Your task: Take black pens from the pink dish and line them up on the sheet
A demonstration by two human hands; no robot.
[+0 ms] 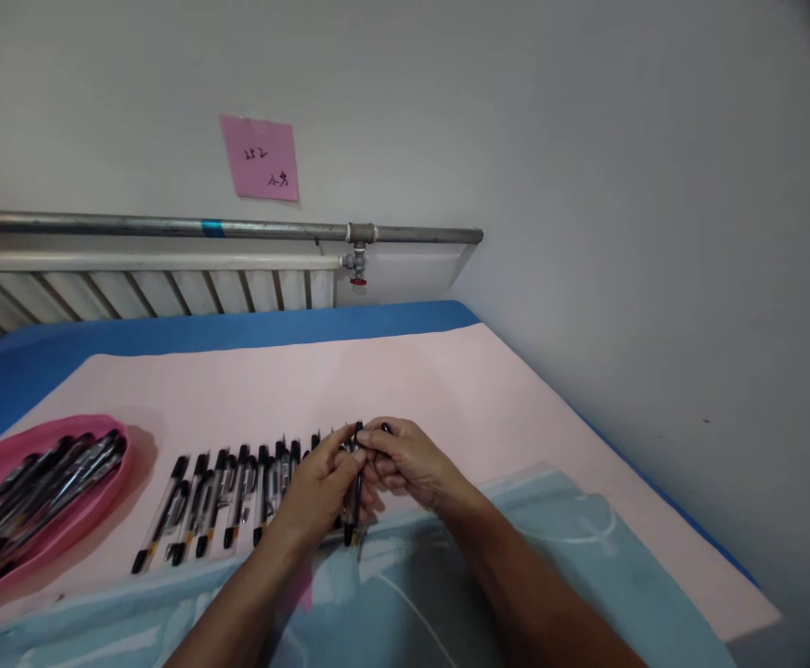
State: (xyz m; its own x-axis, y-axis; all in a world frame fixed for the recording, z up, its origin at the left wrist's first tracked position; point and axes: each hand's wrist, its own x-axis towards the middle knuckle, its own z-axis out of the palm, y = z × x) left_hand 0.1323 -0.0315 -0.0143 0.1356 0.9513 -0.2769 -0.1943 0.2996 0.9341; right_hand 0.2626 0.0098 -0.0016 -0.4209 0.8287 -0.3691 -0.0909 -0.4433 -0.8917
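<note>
The pen in work is slim and dark, standing lengthwise toward the viewer between the two hands, above the near part of the pink-covered counter; its upper end is black, its lower end is black too, and a small yellowish patch shows near that lower end. The left hand is clamped on it, thumb against curled fingers, while the right hand has its fingers bunched at the upper part, a rounded black tip poking up beside its forefinger; I cannot tell whether this hand grips the pen or only the tip. To the left, a row of pens lies slanted side by side, with clear barrels, black ends and yellow-orange bands, and a pink basket holds more, heaped together
</note>
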